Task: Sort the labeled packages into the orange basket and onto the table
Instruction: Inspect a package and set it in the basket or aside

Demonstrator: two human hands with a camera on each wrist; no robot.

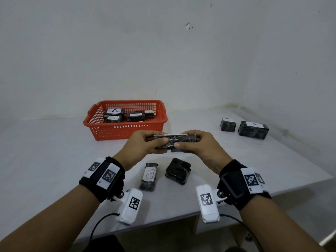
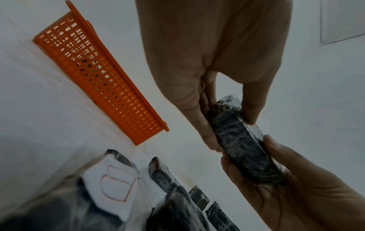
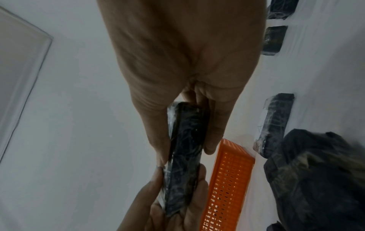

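Observation:
Both hands hold one flat dark marbled package [image 1: 175, 142] above the table, in front of the orange basket [image 1: 125, 132]. My left hand [image 1: 145, 143] pinches its left end and my right hand [image 1: 192, 142] pinches its right end. Its label is hidden from every view. The wrist views show the same package [image 2: 242, 143] [image 3: 183, 156] edge-on between thumbs and fingers. The basket holds several dark packages, one labelled A [image 1: 114, 110]. Below my hands lie a package labelled B [image 1: 149, 176] and a squarish dark package [image 1: 178, 170].
Two more packages stand at the table's far right: a small one [image 1: 228, 124] and a larger one labelled B [image 1: 253, 129]. The white table [image 1: 54, 160] ends at a front edge near my wrists. A white wall rises behind the basket.

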